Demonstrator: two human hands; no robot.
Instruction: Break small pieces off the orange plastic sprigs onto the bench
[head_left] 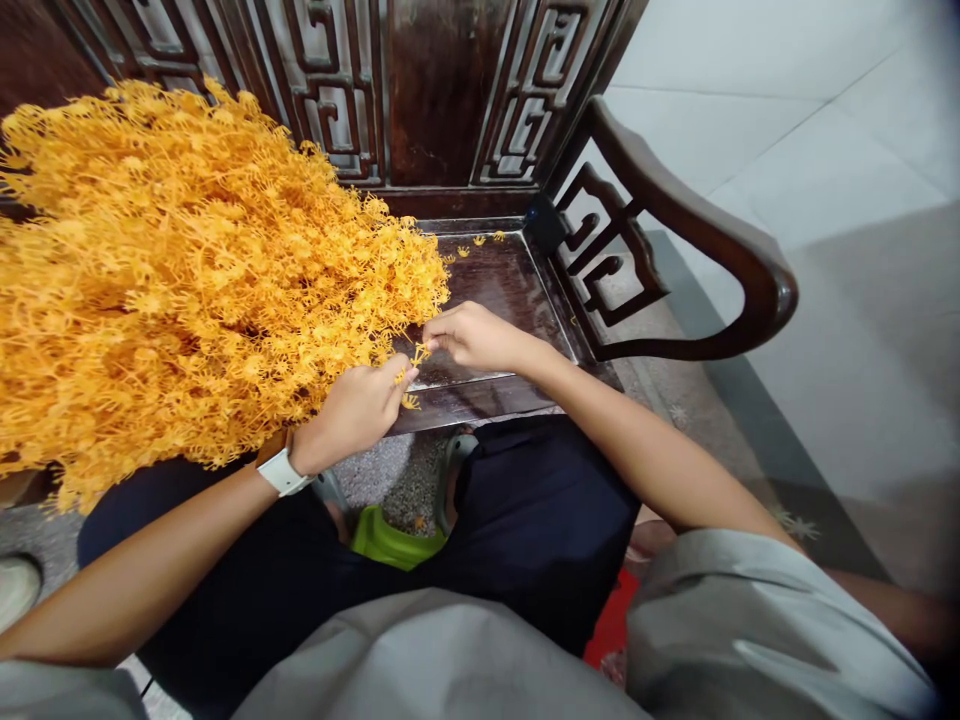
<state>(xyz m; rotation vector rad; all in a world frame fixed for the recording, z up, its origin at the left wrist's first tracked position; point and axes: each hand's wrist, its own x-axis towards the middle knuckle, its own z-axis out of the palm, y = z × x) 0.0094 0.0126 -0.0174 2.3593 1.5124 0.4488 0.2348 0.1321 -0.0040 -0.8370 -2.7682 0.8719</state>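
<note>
A big heap of orange plastic sprigs (187,260) lies on the seat of a dark carved wooden chair (517,290). My left hand (356,408), with a white watch on its wrist, is closed in a pinch on a small orange plastic piece (410,401) at the seat's front edge. My right hand (469,335) is also pinched, holding another small orange piece (420,353) at the heap's right tip. The two hands are close together, just apart.
The chair's curved armrest (697,230) rises on the right, its carved back behind. A few loose orange bits (480,240) lie at the seat's rear. My knees in dark trousers sit below, with a green object (390,545) between them. Pale tiled floor spreads right.
</note>
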